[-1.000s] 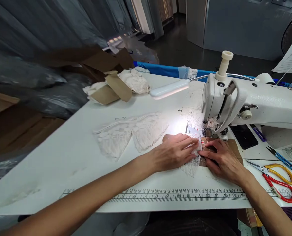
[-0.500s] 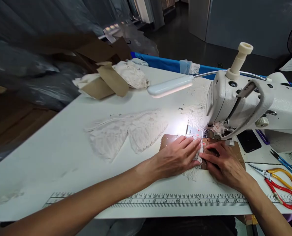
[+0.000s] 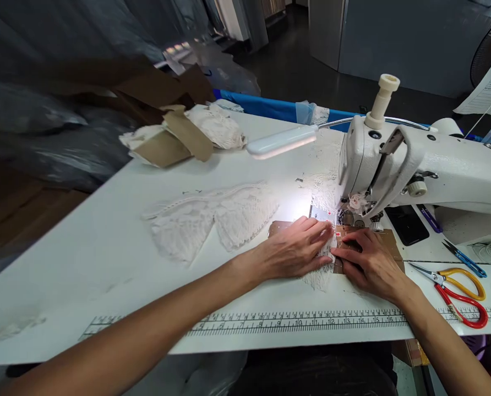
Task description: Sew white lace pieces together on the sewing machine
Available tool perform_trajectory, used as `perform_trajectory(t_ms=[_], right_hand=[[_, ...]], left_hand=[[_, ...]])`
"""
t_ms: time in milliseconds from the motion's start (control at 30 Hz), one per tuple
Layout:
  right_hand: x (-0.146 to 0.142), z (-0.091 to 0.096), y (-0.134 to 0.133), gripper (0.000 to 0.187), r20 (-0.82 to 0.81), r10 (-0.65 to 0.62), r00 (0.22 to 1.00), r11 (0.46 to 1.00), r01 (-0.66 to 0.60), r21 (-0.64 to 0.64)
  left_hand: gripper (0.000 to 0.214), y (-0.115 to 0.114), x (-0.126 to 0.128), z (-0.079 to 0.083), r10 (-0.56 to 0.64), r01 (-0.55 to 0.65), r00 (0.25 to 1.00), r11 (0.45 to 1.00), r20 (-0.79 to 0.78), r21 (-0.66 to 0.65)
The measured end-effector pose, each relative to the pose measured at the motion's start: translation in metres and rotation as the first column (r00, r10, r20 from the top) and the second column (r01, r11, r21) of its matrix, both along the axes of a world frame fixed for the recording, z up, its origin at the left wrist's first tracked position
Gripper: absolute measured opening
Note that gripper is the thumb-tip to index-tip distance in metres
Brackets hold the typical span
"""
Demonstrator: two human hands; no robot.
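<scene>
Strips of white lace (image 3: 317, 279) run under the needle area of a white sewing machine (image 3: 363, 159). My left hand (image 3: 297, 247) lies over the lace, palm down, its fingers extended and a little bent toward the needle. On the lace's right edge rest the fingertips of my right hand (image 3: 367, 261), spread with the thumb low. Beneath both hands is a brown plate (image 3: 389, 245) on the bed. What lies under my left palm is hidden. A white lace piece with two cup-like panels (image 3: 187, 231) lies flat to the left.
Scissors with red and yellow handles (image 3: 462, 291), blue thread snips (image 3: 464, 258) and a black phone (image 3: 407, 224) lie at right. A lamp (image 3: 282, 142) hangs over the table. White fabric (image 3: 218, 126) sits at the back; a printed ruler (image 3: 262, 324) runs along the front edge.
The view has shifted slightly, so the machine and tools appear farther left. My left fingers look more bent over the lace. Both hands stay beside the needle.
</scene>
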State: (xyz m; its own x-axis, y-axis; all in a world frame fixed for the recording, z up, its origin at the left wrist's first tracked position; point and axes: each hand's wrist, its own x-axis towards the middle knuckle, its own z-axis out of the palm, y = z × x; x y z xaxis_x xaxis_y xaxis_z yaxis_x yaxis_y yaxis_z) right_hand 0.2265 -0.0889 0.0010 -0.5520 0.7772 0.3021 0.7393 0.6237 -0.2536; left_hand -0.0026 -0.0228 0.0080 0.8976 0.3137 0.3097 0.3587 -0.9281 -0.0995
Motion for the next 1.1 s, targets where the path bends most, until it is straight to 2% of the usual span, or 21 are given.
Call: perform_trajectory(t_ms=[333,533,700,900,1100], right_hand=[[-0.002,-0.001,0.001,0.023,0.002,0.003,1.000,1.000,-0.003,0.027],[-0.001,-0.002,0.002,0.022,0.013,-0.004,1.000,1.000,0.004,0.019],[-0.004,-0.003,0.002,0.026,0.033,-0.060,0.998,0.998,0.060,0.004],[-0.007,-0.001,0.001,0.026,0.069,-0.090,0.994,0.995,0.092,-0.028],[-0.003,-0.001,0.005,0.026,0.002,-0.143,0.990,0.989,0.143,-0.047]], left_hand=[[0.044,-0.001,0.002,0.001,0.045,-0.042,0.998,0.997,-0.033,0.072],[0.047,-0.001,0.002,0.005,0.069,-0.059,0.991,0.995,-0.117,0.084],[0.048,0.006,0.010,0.009,0.052,-0.032,0.986,0.992,-0.159,0.121],[0.042,0.007,0.012,0.009,0.029,-0.013,0.989,0.994,-0.143,0.110],[0.041,0.006,0.011,0.006,0.052,-0.042,0.991,0.995,-0.119,0.090]])
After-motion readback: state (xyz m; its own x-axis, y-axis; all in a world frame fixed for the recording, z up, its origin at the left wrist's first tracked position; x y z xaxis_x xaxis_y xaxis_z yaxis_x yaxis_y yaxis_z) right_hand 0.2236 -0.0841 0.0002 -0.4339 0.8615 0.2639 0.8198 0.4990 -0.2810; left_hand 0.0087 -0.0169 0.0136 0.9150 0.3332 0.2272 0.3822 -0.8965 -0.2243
